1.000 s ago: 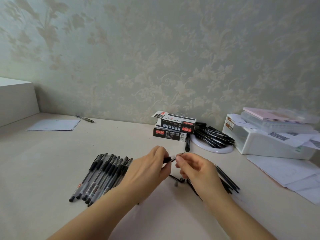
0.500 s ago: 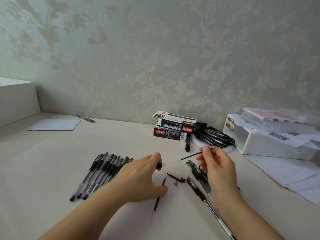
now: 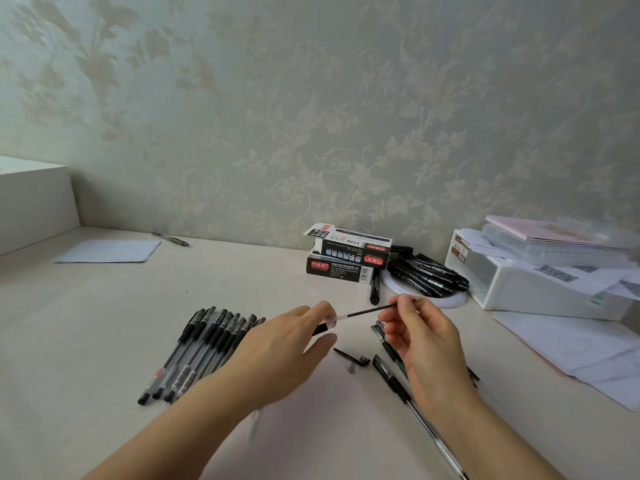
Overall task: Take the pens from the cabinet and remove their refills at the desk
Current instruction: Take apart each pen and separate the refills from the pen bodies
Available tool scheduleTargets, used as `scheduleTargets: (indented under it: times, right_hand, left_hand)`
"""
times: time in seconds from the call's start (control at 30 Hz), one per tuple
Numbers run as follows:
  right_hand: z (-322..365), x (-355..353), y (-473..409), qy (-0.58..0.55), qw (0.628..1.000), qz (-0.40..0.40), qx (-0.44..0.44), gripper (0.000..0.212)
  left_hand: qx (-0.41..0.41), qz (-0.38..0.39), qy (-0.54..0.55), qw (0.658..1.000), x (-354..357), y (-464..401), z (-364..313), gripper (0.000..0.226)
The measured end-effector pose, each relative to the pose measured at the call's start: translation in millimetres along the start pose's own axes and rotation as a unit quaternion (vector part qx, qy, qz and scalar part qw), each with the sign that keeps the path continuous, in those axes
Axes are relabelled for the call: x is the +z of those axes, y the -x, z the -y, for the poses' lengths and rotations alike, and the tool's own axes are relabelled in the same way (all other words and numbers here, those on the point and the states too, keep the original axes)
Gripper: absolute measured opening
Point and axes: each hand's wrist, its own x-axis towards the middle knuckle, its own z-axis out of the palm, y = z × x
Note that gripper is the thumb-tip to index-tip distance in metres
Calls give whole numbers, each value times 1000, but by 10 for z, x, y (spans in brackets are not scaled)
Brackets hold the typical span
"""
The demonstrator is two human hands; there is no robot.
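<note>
Your left hand (image 3: 280, 344) grips the pen barrel (image 3: 323, 327) above the surface (image 3: 86, 341); your right hand (image 3: 427, 344) pinches the refill (image 3: 372, 310) between its fingers, part drawn out. Row of pens (image 3: 204, 348) lies left. Two stacked pen boxes (image 3: 346, 258) behind, top flap open, contents hidden; black pens (image 3: 427, 273) piled on white plate (image 3: 446, 301).

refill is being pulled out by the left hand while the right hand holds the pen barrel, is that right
Not quite: the hands are swapped. In the head view, the right hand pinches the thin refill and draws it out, while the left hand holds the pen barrel.
</note>
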Motion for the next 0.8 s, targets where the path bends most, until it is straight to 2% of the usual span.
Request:
scheduleTargets:
  times: [0.8]
  right_hand:
    - [71, -42, -33, -56, 997, -33, 50, 25]
  left_hand:
    - [5, -48, 105, 993, 8, -20, -17, 15]
